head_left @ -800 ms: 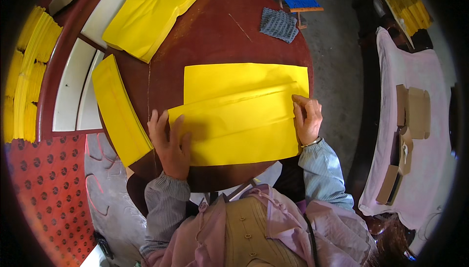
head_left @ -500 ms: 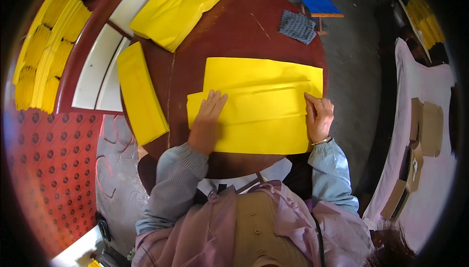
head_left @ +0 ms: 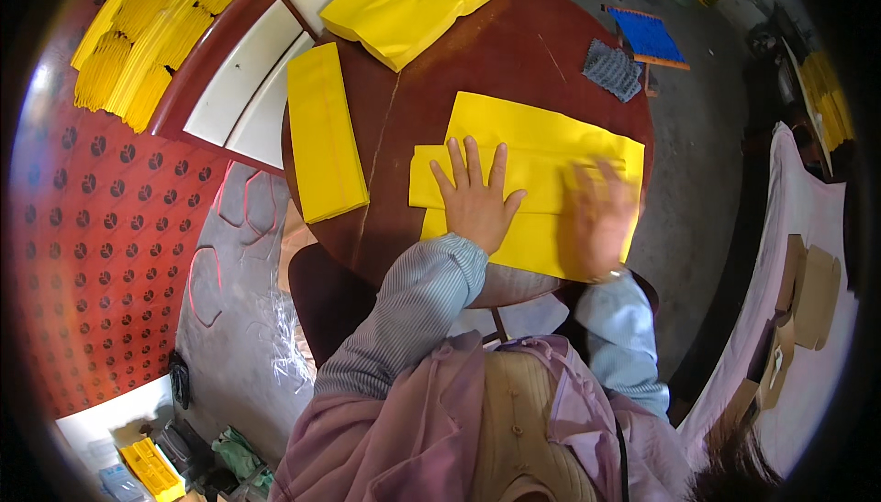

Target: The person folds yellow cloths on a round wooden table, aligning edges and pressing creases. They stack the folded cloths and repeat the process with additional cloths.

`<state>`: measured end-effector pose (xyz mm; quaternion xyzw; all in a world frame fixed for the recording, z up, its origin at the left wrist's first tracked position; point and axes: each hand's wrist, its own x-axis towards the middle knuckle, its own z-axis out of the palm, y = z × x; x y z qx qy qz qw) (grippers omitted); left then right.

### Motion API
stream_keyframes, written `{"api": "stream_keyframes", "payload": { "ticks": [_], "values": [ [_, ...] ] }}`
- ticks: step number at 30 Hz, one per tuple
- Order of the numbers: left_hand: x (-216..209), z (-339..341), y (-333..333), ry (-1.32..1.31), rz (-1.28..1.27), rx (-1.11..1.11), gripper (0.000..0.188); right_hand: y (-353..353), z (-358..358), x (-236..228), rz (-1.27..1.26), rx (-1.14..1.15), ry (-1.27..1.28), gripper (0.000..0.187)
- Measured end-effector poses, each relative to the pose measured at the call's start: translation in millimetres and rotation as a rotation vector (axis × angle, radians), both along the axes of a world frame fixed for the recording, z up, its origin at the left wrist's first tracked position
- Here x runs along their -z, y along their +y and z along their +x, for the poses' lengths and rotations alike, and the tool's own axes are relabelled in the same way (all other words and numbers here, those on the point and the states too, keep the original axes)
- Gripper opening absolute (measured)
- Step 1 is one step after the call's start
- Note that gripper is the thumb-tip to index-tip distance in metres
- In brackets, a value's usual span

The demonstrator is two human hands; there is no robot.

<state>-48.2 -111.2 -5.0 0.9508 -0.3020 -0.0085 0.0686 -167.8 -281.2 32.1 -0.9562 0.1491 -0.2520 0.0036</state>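
Yellow, creased sheets lie on a round red desk beneath the left hand, flat and splayed; the right hand is blurred, its grip unclear.

- Bare left hand and bare right hand, the latter blurred.
- Pale blue-grey, finely striped left fabric sleeve, puffed along the forearm and gathered at the cuff.
- Matching right fabric sleeve, loose and wrinkled.
- Thin, light-coloured bracelet around the right wrist, its details blurred.
- Dusty-pink, softly creased cloth jacket, open down the front.
- Tan, ribbed inner top with small round buttons down its middle.
- Narrow black strap along the jacket's right side.
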Motion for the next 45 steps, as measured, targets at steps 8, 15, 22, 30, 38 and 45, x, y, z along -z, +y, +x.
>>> {"api": "stream_keyframes", "payload": {
  "ticks": [8,15,22,30,38,45],
  "values": [
    [6.4,15.6,18.9,-0.075,-0.039,-0.032,0.083,-13.5,26.9,32.9,0.080,0.007,0.390,0.066],
    [5.4,35.2,26.4,-0.022,-0.031,-0.084,0.093,-42.4,9.8,43.8,0.166,0.191,0.387,0.067],
    [-0.2,44.1,22.5,-0.161,-0.099,0.072,0.077,-16.4,14.6,24.8,-0.074,0.100,0.285,0.057],
    [5.7,31.0,34.0,-0.013,-0.419,0.318,0.023,14.5,19.1,12.1,0.252,-0.248,-0.026,0.025],
    [-1.2,28.6,40.9,-0.138,-0.549,0.327,0.013,8.2,13.5,16.6,0.318,-0.198,-0.119,0.011],
    [1.9,30.5,43.3,-0.159,-0.528,0.334,0.019,1.4,2.2,13.0,0.357,-0.133,-0.114,0.011]
  ]
}}
